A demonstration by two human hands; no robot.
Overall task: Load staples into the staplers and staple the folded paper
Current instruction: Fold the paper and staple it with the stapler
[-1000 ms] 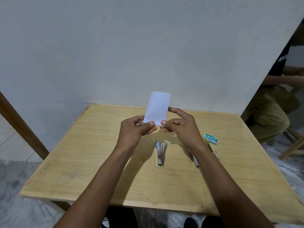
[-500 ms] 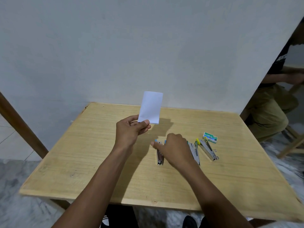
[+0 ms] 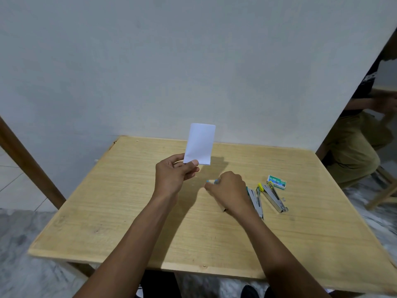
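My left hand (image 3: 175, 174) pinches the lower edge of a folded white paper (image 3: 200, 144) and holds it upright above the wooden table (image 3: 120, 211). My right hand (image 3: 228, 190) is down on the table, its fingers curled round a blue-tipped stapler (image 3: 212, 181), which is mostly hidden under the hand. A teal-handled stapler (image 3: 255, 201) lies just right of that hand. A yellow-handled stapler (image 3: 274, 196) lies opened out beside it.
A small green staple box (image 3: 277, 181) sits behind the yellow stapler. A white wall runs along the table's far edge. Another person sits at the far right (image 3: 356, 143) by a wooden stool (image 3: 384, 190). A brown post (image 3: 28, 160) leans at the left.
My right hand let go of the paper and dropped onto the blue-tipped stapler on the table. The paper stays raised in my left hand alone, shifted slightly left.
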